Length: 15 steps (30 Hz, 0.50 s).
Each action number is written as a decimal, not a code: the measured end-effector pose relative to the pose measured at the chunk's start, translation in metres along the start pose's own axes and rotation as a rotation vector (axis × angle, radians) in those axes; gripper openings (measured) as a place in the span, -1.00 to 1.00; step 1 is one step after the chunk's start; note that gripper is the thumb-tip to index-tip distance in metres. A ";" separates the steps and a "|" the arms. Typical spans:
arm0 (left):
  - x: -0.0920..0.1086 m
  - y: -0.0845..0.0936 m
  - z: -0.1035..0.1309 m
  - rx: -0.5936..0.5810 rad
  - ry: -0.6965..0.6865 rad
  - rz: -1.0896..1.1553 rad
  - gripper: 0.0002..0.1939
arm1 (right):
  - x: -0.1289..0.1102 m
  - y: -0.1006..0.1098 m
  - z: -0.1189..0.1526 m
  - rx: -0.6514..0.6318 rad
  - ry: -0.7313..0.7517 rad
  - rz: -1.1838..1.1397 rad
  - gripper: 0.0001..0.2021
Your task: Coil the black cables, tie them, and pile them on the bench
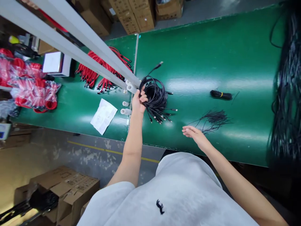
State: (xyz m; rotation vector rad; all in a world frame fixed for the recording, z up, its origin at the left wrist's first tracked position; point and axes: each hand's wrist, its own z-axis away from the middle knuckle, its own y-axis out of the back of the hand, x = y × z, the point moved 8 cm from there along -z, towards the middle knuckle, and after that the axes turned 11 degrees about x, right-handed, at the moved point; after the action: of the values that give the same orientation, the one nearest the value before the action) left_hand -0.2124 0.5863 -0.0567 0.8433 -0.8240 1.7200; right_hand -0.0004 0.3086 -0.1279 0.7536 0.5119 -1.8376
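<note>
Left: glossy red cable coils in crinkled clear plastic bags (39,94), beside the smooth green tabletop's (211,53) left end. Loose red cables (88,69) with black tips fan out behind a creased white paper sheet (103,116). Centre: short white hollow cylinders (126,111) stand near the left hand (141,99), whose curled fingers are closed on the left edge of the round, glossy black cable coils (158,94). These lie on the tabletop, metal-tipped plugs splayed towards the wearer. Good handling calls for a firm but unpinched hold across all the loops, keeping them stacked and round, with the plug ends free and unbent. Right of centre: the right hand (194,133) is empty, fingers loosely extended just above the tabletop, near a tangle of thin, wiry black strips (216,117); singling one out by its end would limit snagging. Behind lies a tight black bundle (227,95) with a yellow band (221,94). Far right: long dark strands (290,84), partly blurred.
</note>
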 end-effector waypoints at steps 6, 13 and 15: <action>0.004 0.011 -0.034 0.266 -0.565 -0.807 -0.66 | 0.101 0.045 0.031 0.206 -0.166 0.030 -0.63; -0.003 -0.033 0.003 0.041 -0.900 -1.259 -0.65 | 0.151 0.046 0.058 0.230 -0.168 0.060 -0.76; 0.003 -0.043 0.015 -0.014 -0.899 -1.254 -0.62 | 0.166 0.060 0.062 0.263 -0.162 0.093 -0.84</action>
State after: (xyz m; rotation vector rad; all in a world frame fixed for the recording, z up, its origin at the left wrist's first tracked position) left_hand -0.1700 0.5860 -0.0407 1.6727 -0.5863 0.1859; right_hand -0.0045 0.1364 -0.2008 0.7810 0.1295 -1.8800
